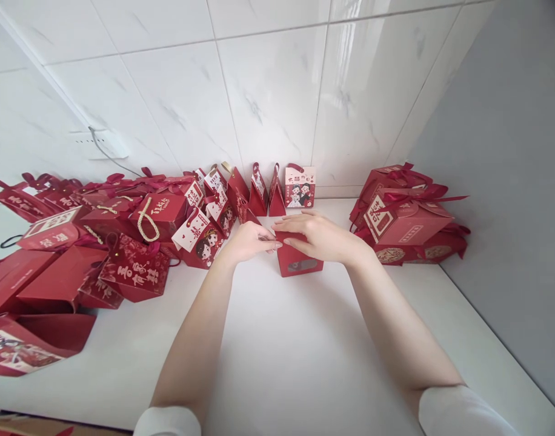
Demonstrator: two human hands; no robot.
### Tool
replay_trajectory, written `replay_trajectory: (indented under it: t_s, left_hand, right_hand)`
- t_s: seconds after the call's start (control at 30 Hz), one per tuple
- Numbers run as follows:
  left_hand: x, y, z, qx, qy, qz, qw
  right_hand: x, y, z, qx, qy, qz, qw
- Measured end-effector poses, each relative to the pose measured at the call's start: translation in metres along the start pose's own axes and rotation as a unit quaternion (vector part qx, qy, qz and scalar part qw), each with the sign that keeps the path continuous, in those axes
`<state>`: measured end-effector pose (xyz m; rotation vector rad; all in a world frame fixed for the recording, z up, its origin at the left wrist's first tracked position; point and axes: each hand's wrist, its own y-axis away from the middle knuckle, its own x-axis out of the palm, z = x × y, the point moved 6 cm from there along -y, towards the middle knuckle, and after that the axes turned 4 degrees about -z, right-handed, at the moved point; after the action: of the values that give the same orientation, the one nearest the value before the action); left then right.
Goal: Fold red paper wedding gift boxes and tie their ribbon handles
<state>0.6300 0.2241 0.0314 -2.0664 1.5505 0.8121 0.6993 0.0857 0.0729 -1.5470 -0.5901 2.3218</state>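
A small red gift box (299, 266) with a clear rounded window low on its front stands on the white tabletop in front of me. My right hand (320, 235) reaches over its top from the right, thumb across the front face and fingers behind, closed on it. At the upper left edge of the box, my left hand (254, 241) has thumb and fingers pinched together on the box's top edge. Most of the top is hidden by both hands. Just behind stands a white and red box with a cartoon couple (300, 189).
Several slim red boxes with ribbon loops (258, 191) line the tiled wall (272, 103). Many red gift boxes (136, 266) crowd the left side. Stacked red boxes with bows (407, 215) stand at right beside a grey panel (509, 181). A cable (105, 152) runs from a wall socket.
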Motion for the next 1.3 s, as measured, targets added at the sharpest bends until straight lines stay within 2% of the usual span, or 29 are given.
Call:
replay_trajectory:
  t_s: [0.13, 0.27, 0.33, 0.4, 0.5, 0.63, 0.73, 0.9, 1.03, 1.3]
  left_hand:
    - [0.002, -0.001, -0.001, 0.006, 0.003, 0.007, 1.0]
    - [0.001, 0.0, 0.0, -0.002, -0.017, 0.002, 1.0]
    - [-0.004, 0.002, 0.0, -0.008, -0.026, -0.027, 0.999]
    - [-0.011, 0.004, -0.004, -0.002, -0.026, -0.083, 0.996]
    - [-0.017, 0.007, -0.017, 0.043, -0.012, -0.151, 0.988]
    - [-0.013, 0.007, -0.028, 0.104, 0.013, -0.144, 0.984]
    - [-0.011, 0.006, -0.024, 0.092, 0.028, -0.147, 0.984]
    - [-0.008, 0.004, -0.015, 0.059, 0.064, -0.103, 0.991]
    - [-0.007, 0.003, -0.015, 0.061, 0.075, -0.094, 0.991]
    - [-0.008, 0.003, -0.016, 0.065, 0.064, -0.096, 0.991]
  right_hand:
    - [-0.002, 0.0, -0.003, 0.013, 0.001, -0.012, 1.0]
    - [-0.014, 0.006, -0.01, 0.015, -0.046, -0.019, 0.999]
    - [-0.024, 0.011, -0.018, 0.026, -0.056, -0.035, 0.997]
    - [-0.031, 0.016, -0.027, 0.046, -0.055, -0.052, 0.996]
    - [-0.033, 0.021, -0.038, 0.059, -0.066, -0.057, 0.994]
    - [-0.026, 0.02, -0.044, 0.058, -0.098, -0.048, 0.992]
    - [-0.022, 0.019, -0.049, 0.073, -0.125, -0.041, 0.989]
    - [-0.016, 0.022, -0.062, 0.1, -0.204, -0.035, 0.973]
    - [-0.011, 0.027, -0.076, 0.122, -0.268, -0.031, 0.955]
    - [-0.021, 0.028, -0.073, 0.114, -0.252, -0.081, 0.957]
